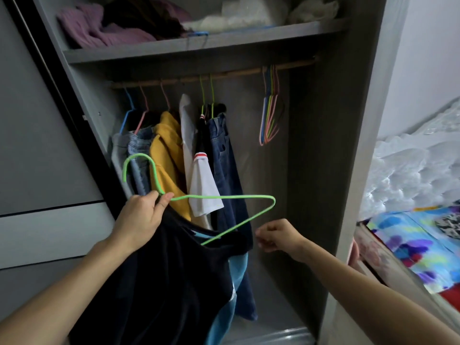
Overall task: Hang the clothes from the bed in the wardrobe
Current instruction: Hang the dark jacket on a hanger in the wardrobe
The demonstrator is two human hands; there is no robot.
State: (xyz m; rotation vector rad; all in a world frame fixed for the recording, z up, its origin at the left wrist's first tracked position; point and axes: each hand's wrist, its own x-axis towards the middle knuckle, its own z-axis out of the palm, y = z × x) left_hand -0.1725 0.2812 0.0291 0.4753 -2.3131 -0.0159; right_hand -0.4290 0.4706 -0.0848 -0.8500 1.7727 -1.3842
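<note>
My left hand point(142, 215) pinches a green wire hanger point(224, 196) at the base of its hook, in front of the open wardrobe. A dark navy garment with a light blue part point(179, 275) hangs from the hanger's left side, while the hanger's right shoulder is bare. My right hand point(276, 235) is beside the garment's right edge with its fingers curled; I cannot tell if it grips the cloth. Above, the wooden rail point(236, 73) carries jeans, a yellow hoodie point(166, 155), a white shirt and dark jeans on hangers.
Several empty coloured hangers point(270, 115) hang at the rail's right end. A shelf point(199, 43) above holds folded purple and white items. The bed with a colourful patterned sheet point(418, 245) lies at the right, beyond the wardrobe's side panel.
</note>
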